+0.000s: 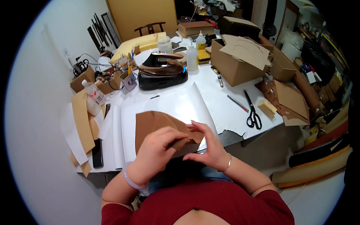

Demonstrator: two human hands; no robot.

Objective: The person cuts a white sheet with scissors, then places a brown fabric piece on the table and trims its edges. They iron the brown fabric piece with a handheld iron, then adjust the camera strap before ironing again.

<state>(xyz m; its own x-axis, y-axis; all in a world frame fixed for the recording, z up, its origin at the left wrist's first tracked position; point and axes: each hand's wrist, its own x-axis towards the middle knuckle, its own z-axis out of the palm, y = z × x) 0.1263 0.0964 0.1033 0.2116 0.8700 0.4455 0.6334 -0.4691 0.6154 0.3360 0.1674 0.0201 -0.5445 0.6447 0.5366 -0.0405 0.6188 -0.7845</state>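
A brown, leather-like sheet (148, 122) lies over the near edge of the white-covered table, its right part curled and creased. My left hand (157, 144) is closed on a folded near corner of this sheet, thumb and fingers pinched together. Just to the right, my right hand (210, 146) curves around the sheet's right end, thumb well apart from the fingers. Its fingertips are close to the sheet's edge; whether they touch it I cannot tell. A glossy white sheet (180, 99) lies under the brown one.
Black scissors (253, 114), a pen (237, 103) and a utility knife (217, 77) lie to the right. A black-and-copper iron (161, 73) rests on its base behind the sheet. Cardboard boxes (236, 65) stand far right; a plastic bottle (93, 92) and a phone (97, 153) are at left.
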